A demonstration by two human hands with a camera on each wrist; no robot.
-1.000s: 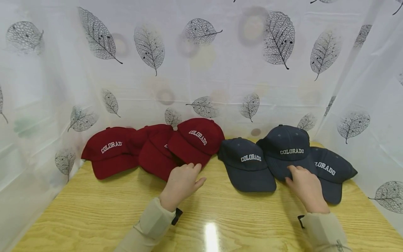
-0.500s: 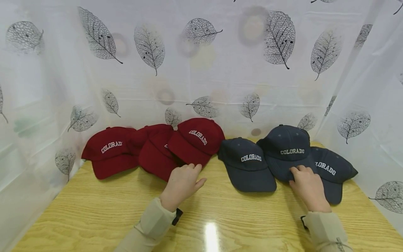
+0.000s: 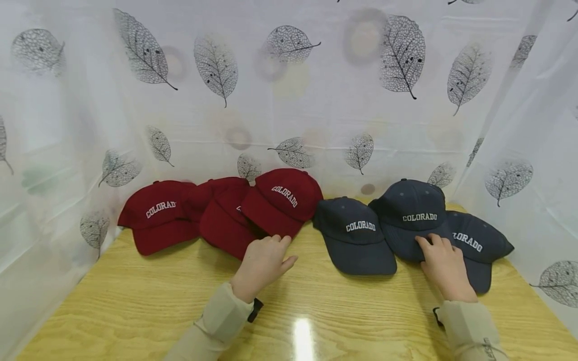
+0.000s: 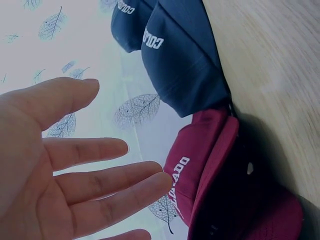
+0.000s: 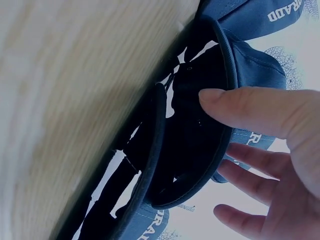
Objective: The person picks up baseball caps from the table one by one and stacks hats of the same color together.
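My left hand (image 3: 263,265) hovers at the front of the dark red caps, fingertips just below the brim of the rightmost red cap (image 3: 289,198). In the left wrist view its fingers are extended and spread, holding nothing. My right hand (image 3: 444,265) is at the brim of the middle navy cap (image 3: 411,203). The right wrist view shows the thumb (image 5: 245,106) on the underside of the brim, with loosely spread fingers on the outer side. Navy caps (image 3: 354,235) (image 3: 476,245) lie on either side. White COLORADO lettering marks the caps.
Farther left sit more red caps (image 3: 158,215) (image 3: 223,228), overlapping one another along the back. Everything rests on a wood-grain table (image 3: 149,306). Behind and beside it hangs a white curtain (image 3: 316,100) with a leaf print.
My right hand has shifted slightly to the right along the navy brim. The left hand and the caps have kept their places.
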